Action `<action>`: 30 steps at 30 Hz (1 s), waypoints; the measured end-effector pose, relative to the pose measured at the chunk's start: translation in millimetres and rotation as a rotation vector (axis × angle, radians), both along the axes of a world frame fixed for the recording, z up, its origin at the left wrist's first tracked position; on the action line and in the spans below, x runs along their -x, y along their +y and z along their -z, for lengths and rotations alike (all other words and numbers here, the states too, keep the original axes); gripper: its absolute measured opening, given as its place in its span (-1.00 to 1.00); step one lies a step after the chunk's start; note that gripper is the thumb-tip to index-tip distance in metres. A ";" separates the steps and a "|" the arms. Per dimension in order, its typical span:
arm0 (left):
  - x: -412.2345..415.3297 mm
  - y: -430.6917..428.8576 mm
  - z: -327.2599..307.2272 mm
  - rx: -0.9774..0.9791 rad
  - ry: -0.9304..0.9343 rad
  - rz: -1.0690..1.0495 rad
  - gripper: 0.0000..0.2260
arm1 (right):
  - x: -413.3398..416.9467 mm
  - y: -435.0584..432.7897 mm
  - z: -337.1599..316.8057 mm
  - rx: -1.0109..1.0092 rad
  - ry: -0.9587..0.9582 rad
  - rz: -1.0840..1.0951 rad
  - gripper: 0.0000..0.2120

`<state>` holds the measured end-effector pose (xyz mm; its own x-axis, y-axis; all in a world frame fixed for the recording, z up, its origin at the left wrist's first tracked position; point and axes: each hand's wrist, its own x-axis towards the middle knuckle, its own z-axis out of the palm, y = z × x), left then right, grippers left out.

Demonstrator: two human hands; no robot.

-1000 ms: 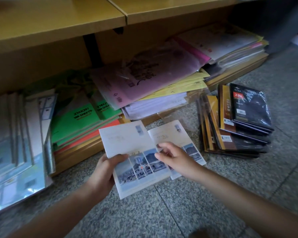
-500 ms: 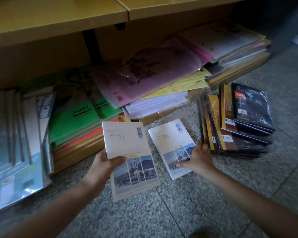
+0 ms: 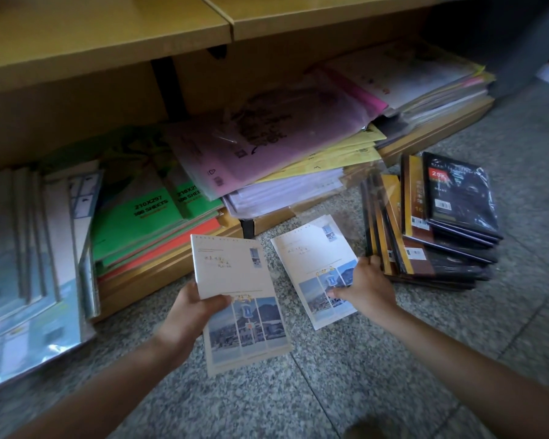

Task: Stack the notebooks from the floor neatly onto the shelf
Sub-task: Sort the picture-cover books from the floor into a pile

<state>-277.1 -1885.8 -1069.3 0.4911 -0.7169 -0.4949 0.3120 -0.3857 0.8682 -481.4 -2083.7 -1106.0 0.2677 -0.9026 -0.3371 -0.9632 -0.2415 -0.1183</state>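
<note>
The left hand [image 3: 187, 315] is gripping the held notebook [image 3: 232, 280] by its left edge, thumb curling across the cover, above the floor [image 3: 330, 391]. The right hand [image 3: 366, 288] is pinching the right edge of the second notebook [image 3: 314, 258], which is lying flat just beside the dark stack [image 3: 441, 223], in front of the shelf [image 3: 431, 134].

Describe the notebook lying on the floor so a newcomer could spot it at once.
Below the wooden shelf, on the speckled floor, find the dark stack of wrapped diaries at right. Just left of it lies the white notebook, photo panels at its near end, right hand holding its right edge. The identical notebook is held off the floor in the left hand; this one lies flat.
</note>
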 end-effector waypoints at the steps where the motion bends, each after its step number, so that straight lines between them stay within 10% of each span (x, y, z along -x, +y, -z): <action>1: 0.0 0.2 -0.3 0.005 -0.001 0.000 -0.66 | -0.5 0.7 -1.0 0.012 0.013 -0.008 -0.16; 8: 3.0 1.9 -0.9 -0.001 -0.012 0.050 -0.70 | -1.5 16.2 1.7 0.132 0.023 -0.200 -0.43; 15: 3.7 2.3 -2.9 -0.033 0.002 0.005 -0.71 | -3.6 40.4 6.0 -0.065 0.221 -0.297 0.27; 23: 0.8 5.4 1.4 -0.018 -0.070 0.044 -0.65 | -12.0 20.4 -13.1 -0.108 0.204 -0.390 -0.12; 30: -0.8 9.6 5.1 0.013 -0.152 0.041 -0.37 | -8.9 36.8 -3.8 -0.012 0.428 -0.473 0.17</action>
<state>-276.4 -1876.1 -1074.3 0.5297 -0.7440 -0.4073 0.1604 -0.3837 0.9094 -472.5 -2046.9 -1102.2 0.4760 -0.7152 -0.5118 -0.7154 -0.6534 0.2476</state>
